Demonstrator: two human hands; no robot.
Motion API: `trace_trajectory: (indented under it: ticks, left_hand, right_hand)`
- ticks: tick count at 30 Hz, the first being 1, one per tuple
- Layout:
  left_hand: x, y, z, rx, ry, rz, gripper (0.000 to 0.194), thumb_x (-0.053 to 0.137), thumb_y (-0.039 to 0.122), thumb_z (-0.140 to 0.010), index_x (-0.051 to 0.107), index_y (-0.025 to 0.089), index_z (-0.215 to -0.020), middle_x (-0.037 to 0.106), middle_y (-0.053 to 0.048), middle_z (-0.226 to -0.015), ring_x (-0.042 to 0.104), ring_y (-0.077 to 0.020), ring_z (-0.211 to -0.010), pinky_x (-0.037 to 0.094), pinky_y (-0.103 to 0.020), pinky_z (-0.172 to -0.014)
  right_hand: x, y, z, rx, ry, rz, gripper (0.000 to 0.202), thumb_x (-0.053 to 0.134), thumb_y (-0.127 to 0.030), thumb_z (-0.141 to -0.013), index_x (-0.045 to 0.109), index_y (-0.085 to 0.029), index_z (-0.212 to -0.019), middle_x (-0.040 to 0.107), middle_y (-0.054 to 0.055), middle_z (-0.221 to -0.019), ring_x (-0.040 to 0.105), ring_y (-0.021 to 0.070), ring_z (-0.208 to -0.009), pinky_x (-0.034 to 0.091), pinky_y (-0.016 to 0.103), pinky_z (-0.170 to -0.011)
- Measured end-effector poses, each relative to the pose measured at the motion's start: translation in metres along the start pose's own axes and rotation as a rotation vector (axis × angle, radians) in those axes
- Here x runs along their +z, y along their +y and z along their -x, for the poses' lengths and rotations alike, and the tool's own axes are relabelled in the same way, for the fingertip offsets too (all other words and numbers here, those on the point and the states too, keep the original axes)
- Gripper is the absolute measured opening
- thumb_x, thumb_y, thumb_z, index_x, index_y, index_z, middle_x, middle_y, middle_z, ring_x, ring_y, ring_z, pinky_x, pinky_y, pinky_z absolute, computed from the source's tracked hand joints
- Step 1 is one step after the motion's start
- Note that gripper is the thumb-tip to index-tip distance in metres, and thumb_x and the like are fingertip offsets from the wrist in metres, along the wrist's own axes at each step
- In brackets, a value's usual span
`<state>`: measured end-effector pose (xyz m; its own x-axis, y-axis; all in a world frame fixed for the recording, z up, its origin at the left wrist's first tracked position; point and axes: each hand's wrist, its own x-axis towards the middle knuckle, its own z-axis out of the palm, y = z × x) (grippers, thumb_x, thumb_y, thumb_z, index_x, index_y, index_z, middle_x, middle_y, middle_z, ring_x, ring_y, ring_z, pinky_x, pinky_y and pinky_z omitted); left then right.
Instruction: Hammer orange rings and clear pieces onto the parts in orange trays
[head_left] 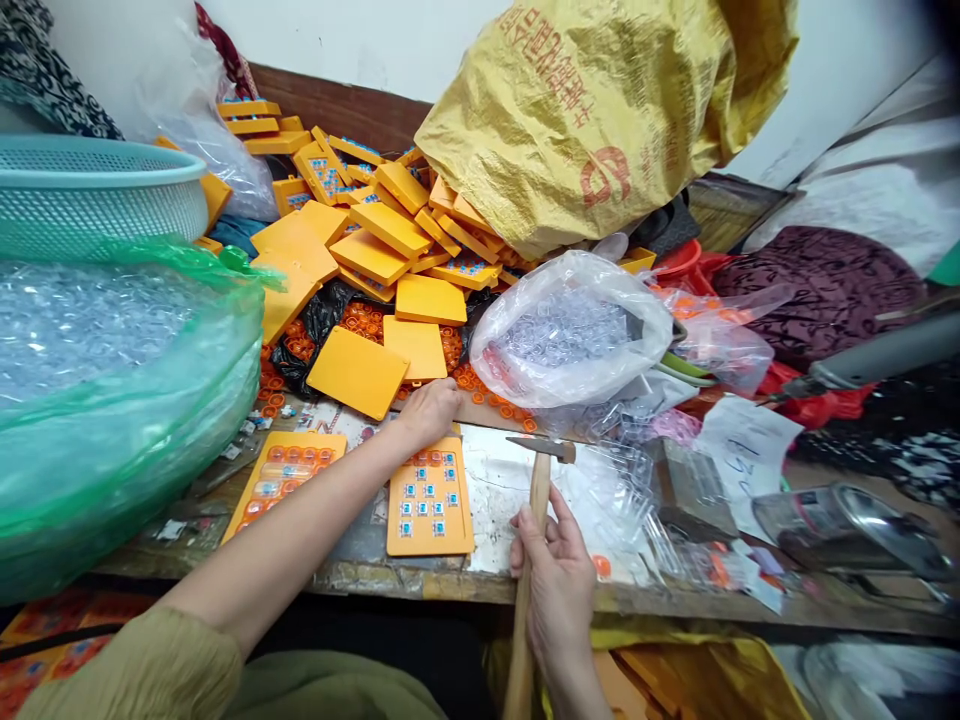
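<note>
My right hand [556, 572] is closed round the wooden handle of a hammer [538, 490], whose metal head points left over the white board [487, 475]. My left hand [433, 410] reaches out to the far edge of the work surface, beside loose orange rings [487, 392]. Its fingers are curled down, and what they hold, if anything, is hidden. Just below it lies an orange panel [429, 545] set with several small blue-and-white square pieces. A second orange panel [330, 445], carrying round orange pieces and clear pieces, lies partly behind my left forearm.
A pile of orange panels [390, 228] rises at the back, below a yellow woven sack [555, 130]. Clear small parts fill a white bag [652, 345] and a green bag [217, 380]. A blue basket [180, 185] stands left, a metal block [694, 490] right.
</note>
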<state>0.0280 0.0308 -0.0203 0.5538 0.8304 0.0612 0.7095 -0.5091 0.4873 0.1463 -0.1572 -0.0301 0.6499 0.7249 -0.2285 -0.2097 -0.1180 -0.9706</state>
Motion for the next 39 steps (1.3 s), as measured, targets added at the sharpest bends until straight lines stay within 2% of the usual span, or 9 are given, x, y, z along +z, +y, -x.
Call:
trace_trajectory:
  ticks: [4,9,12,15,19,24,32,36,39]
  left_hand:
    - [-0.001,0.000,0.003,-0.002,-0.001,0.038,0.017,0.053,0.010,-0.077,0.070,0.015,-0.079,0.066,-0.008,-0.084,0.062,-0.0210,-0.086,0.048,-0.029,-0.080]
    - [-0.005,0.011,0.042,0.035,0.057,0.117,0.041,0.053,0.015,-0.081,0.054,0.015,-0.122,0.068,-0.007,-0.098,0.062,-0.0196,-0.095,0.047,-0.030,-0.087]
    - [-0.004,0.015,0.068,0.037,0.085,0.173,0.048,0.055,0.017,-0.080,0.048,0.015,-0.128,0.068,-0.006,-0.097,0.061,-0.0207,-0.095,0.048,-0.034,-0.087]
    - [-0.003,0.015,0.078,0.007,0.105,0.260,0.051,0.057,0.015,-0.078,0.047,0.014,-0.128,0.068,-0.007,-0.096,0.062,-0.0211,-0.092,0.049,-0.035,-0.085]
    - [-0.005,0.014,0.077,0.033,0.082,0.361,0.059,0.058,0.012,-0.077,0.041,0.015,-0.133,0.068,-0.005,-0.094,0.063,-0.0191,-0.088,0.049,-0.034,-0.084]
    - [-0.009,0.011,0.077,0.029,0.035,0.382,0.064,0.058,0.008,-0.074,0.039,0.015,-0.135,0.068,-0.005,-0.092,0.064,-0.0188,-0.087,0.049,-0.034,-0.083]
    - [-0.009,0.012,0.074,-0.037,0.024,0.399,0.064,0.058,0.007,-0.071,0.044,0.014,-0.133,0.069,-0.005,-0.091,0.065,-0.0187,-0.086,0.050,-0.032,-0.083]
    - [-0.011,0.011,0.076,-0.034,0.012,0.420,0.067,0.057,0.006,-0.071,0.041,0.014,-0.135,0.069,-0.003,-0.090,0.064,-0.0173,-0.086,0.050,-0.031,-0.084]
    - [-0.018,0.010,0.073,-0.034,-0.068,0.431,0.070,0.062,0.009,-0.069,0.041,0.011,-0.136,0.069,-0.006,-0.096,0.065,-0.0184,-0.089,0.051,-0.031,-0.083]
  right_hand:
    - [-0.001,0.001,0.000,0.003,-0.025,0.019,0.081,0.077,-0.042,-0.067,0.045,-0.018,-0.137,0.056,-0.006,-0.067,0.042,0.0047,-0.042,0.035,0.018,-0.038]
    - [-0.004,0.001,-0.003,-0.048,-0.113,0.238,0.072,0.071,-0.045,-0.072,0.050,-0.017,-0.135,0.063,-0.002,-0.071,0.047,0.0085,-0.045,0.041,0.022,-0.041]
    - [-0.006,-0.001,-0.006,-0.250,-0.153,0.451,0.057,0.066,-0.044,-0.076,0.059,-0.019,-0.127,0.069,0.008,-0.109,0.065,0.0206,-0.084,0.053,0.033,-0.074]
    - [-0.007,-0.009,-0.008,-0.469,-0.252,0.598,0.044,0.059,-0.037,-0.084,0.061,-0.022,-0.125,0.065,0.008,-0.121,0.061,0.0237,-0.108,0.046,0.037,-0.094]
    - [-0.006,-0.021,-0.008,-0.693,-0.262,0.690,0.040,0.055,-0.028,-0.088,0.058,-0.025,-0.128,0.070,0.008,-0.106,0.066,0.0199,-0.093,0.050,0.029,-0.080]
    - [-0.009,-0.020,-0.004,-0.785,-0.319,0.889,0.039,0.048,-0.025,-0.092,0.057,-0.028,-0.130,0.070,0.003,-0.085,0.065,0.0147,-0.068,0.047,0.023,-0.061]
    - [-0.006,-0.024,0.001,-0.897,-0.300,0.908,0.041,0.045,-0.020,-0.092,0.056,-0.027,-0.131,0.070,0.004,-0.084,0.065,0.0134,-0.067,0.047,0.021,-0.061]
    - [-0.007,-0.019,0.003,-0.824,-0.321,0.978,0.040,0.043,-0.022,-0.091,0.060,-0.029,-0.126,0.068,0.002,-0.074,0.062,0.0127,-0.059,0.044,0.020,-0.054]
    - [-0.009,-0.010,0.004,-0.619,-0.303,0.813,0.036,0.050,-0.031,-0.088,0.065,-0.028,-0.122,0.070,0.005,-0.084,0.064,0.0160,-0.071,0.048,0.023,-0.062]
